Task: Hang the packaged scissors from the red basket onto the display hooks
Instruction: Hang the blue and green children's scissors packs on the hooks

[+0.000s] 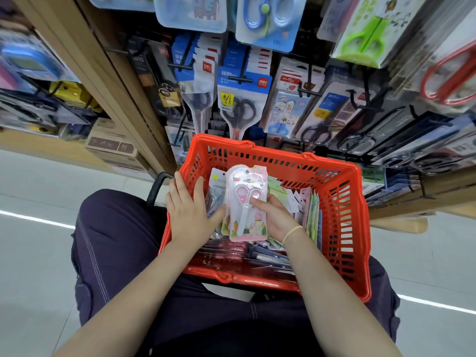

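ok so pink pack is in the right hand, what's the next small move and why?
Probably lift the pink scissors pack clear of the red basket toward the display hooks. The right hand already holds it from behind, hang hole up; the left hand only rests on the other packs.
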Motion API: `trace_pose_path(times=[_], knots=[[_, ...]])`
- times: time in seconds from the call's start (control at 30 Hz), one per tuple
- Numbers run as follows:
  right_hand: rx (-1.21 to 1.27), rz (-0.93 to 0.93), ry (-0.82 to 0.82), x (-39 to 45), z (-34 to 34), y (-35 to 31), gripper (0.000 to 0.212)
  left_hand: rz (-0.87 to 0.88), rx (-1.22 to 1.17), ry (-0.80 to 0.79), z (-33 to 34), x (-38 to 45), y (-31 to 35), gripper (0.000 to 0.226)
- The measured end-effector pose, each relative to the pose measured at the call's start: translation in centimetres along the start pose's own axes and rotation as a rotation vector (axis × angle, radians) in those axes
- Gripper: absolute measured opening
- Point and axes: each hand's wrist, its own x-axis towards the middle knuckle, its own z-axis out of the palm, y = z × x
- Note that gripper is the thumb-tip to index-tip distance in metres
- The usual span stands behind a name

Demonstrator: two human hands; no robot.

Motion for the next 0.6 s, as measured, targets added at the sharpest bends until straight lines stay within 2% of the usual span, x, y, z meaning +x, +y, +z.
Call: trace_pose_path(times=[0.1,0.2,0.27,0.33,0.4,0.47,0.53,0.6], knots=[[-0.01,-0.041,-0.102,-1.9,0.6,-0.9,0.068,-0.079,-0.285,-0.045,-1.5,0.0,0.3,0.093],[-0.02,-0.093,-0.19,-4.1,1.2,-2.5,0.062,-0.05,-0.584,-0.154,-3.9,0.1,1.3,0.101],[-0.03,-0.168,-0.236,-5.6,1.9,-3.8,0.057,-0.112,-0.861,-0.318,-6.0,0.2,3.2,0.092],[-0.05,-0.258,-0.248,-7.2,2.9,-5.1,0.061,-0.151,-1.023,-0.379,-7.1,0.5,4.6,0.075],[-0.076,-0.34,-0.201,-8.8,4.1,-6.3,0.064,-0.179,-1.161,-0.382,-8.4,0.7,5.6,0.076],[-0.113,-0.427,-0.096,-10.5,5.2,-7.6,0.047,-0.189,-1.284,-0.373,-9.5,0.9,6.4,0.089],[-0.184,-0.508,-0.024,-12.3,6.3,-8.8,0.026,-0.189,-1.376,-0.316,-10.8,1.0,7.2,0.086],[-0.252,-0.576,0.0,-13.9,7.2,-9.8,0.023,-0.179,-1.435,-0.248,-12.5,1.1,7.9,0.083]])
